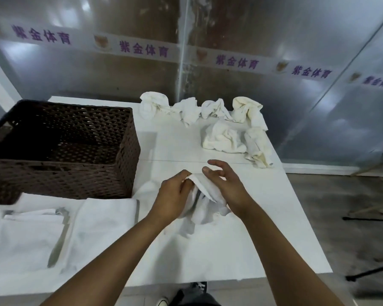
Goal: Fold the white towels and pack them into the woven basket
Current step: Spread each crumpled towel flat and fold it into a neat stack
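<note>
A person stands at a white counter [241, 228], both hands working 1 crumpled white towel [205, 200] near the middle of the counter, a little toward its near edge. The left hand [175, 195] has its fingers curled around a fold of the cloth, pinching the upper hem. The right hand [224, 182] rests against the towel's right side with fingers spread and only lightly bent; whether its thumb pinches the cloth cannot be told.

The towel lies bunched between the 2 hands, its visible hem running from the left hand down toward the right wrist, so it looks ready to be shaken open before any fold. The woven basket [75, 173] sits at the counter's far left and nothing shows inside it; it lies to the left of the held towel, nearer the left hand.

Folded towels [102, 219] lie flat along the near-left edge, just in front of the basket. A heap of unfolded towels [221, 124] waits at the far right corner, well apart from the hands.
</note>
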The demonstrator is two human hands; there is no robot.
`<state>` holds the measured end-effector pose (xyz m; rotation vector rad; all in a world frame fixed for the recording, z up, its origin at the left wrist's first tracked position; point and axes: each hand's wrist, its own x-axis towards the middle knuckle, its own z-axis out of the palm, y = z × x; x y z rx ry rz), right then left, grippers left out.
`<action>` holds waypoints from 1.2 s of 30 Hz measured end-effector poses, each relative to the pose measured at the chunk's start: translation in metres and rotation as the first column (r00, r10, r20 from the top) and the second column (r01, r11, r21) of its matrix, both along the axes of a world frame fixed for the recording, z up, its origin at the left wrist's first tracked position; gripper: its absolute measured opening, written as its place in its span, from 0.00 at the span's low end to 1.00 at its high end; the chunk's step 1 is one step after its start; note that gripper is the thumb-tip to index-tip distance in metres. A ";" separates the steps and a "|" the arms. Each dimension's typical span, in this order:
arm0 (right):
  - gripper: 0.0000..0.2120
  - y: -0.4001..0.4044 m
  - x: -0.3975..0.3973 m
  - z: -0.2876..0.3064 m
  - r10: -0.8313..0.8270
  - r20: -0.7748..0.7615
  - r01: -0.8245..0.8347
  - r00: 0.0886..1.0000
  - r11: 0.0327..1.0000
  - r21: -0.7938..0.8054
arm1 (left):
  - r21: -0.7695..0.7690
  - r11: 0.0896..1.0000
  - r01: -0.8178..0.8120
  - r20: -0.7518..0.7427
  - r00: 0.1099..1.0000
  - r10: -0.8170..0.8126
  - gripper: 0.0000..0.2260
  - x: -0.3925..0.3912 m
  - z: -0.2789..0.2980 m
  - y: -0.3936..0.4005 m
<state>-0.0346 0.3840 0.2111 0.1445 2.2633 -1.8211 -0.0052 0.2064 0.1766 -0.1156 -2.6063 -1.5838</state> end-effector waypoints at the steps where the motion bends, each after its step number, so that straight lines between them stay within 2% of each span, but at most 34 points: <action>1: 0.23 0.001 0.004 0.008 0.111 -0.083 -0.102 0.990 0.989 0.104 | 0.010 1.000 0.005 -0.017 1.000 -0.005 0.07 -0.007 0.013 -0.002; 3: 0.25 0.004 0.008 0.017 0.279 -0.207 -0.200 0.938 0.920 0.336 | -0.007 1.000 0.030 -0.078 0.996 -0.031 0.06 -0.019 0.040 -0.007; 4: 0.23 0.008 0.007 0.021 0.318 -0.266 -0.181 0.910 0.883 0.434 | -0.040 0.998 0.052 -0.111 0.992 -0.056 0.05 -0.023 0.052 -0.010; 7: 0.14 0.026 -0.006 0.041 0.295 -0.450 0.024 0.843 0.815 0.579 | -0.132 0.985 0.113 -0.172 0.976 -0.135 0.06 -0.030 0.089 -0.022; 9: 0.12 0.040 -0.017 0.062 0.251 -0.507 0.166 0.825 0.750 0.641 | -0.170 0.979 0.116 -0.213 0.965 -0.151 0.08 -0.034 0.115 -0.030; 11: 0.12 0.054 -0.028 0.087 0.188 -0.543 0.260 0.818 0.722 0.641 | -0.194 0.976 0.102 -0.249 0.957 -0.150 0.11 -0.037 0.139 -0.036; 14: 0.11 0.071 -0.037 0.120 0.070 -0.584 0.306 0.809 0.798 0.519 | -0.231 0.966 0.115 -0.261 0.949 -0.175 0.12 -0.037 0.166 -0.043; 18: 0.05 0.085 -0.052 0.148 -0.049 -0.641 0.363 0.766 0.856 0.367 | -0.398 0.913 0.091 -0.135 0.978 -0.156 0.11 -0.036 0.179 -0.066; 21: 0.06 0.094 -0.066 0.160 0.010 -0.621 0.333 0.784 0.837 0.435 | -0.472 0.881 -0.027 -0.122 0.992 -0.035 0.10 -0.041 0.174 -0.099; 23: 0.08 0.101 -0.079 0.160 0.130 -0.581 0.293 0.803 0.764 0.576 | -0.462 0.877 -0.131 -0.156 0.986 0.065 0.07 -0.048 0.171 -0.117; 26: 0.10 0.108 -0.105 0.148 0.280 -0.497 0.276 0.821 0.568 0.775 | -0.322 0.922 -0.216 -0.167 0.971 0.169 0.04 -0.061 0.172 -0.127; 30: 0.11 0.118 -0.139 0.127 0.203 -0.511 0.362 0.835 0.497 0.789 | -0.300 0.923 -0.243 -0.180 0.964 0.195 0.03 -0.086 0.173 -0.134; 33: 0.11 0.113 -0.179 0.133 0.076 -0.598 0.475 0.798 0.531 0.702 | -0.236 0.899 -0.368 -0.260 0.916 0.306 0.09 -0.112 0.182 -0.142; 35: 0.11 0.100 -0.210 0.146 -0.106 -0.585 0.487 0.804 0.683 0.545 | -0.161 0.885 -0.436 -0.257 0.885 0.389 0.11 -0.136 0.193 -0.140; 36: 0.10 0.094 -0.228 0.151 -0.201 -0.553 0.484 0.808 0.762 0.430 | -0.070 0.885 -0.461 -0.234 0.870 0.435 0.10 -0.151 0.198 -0.137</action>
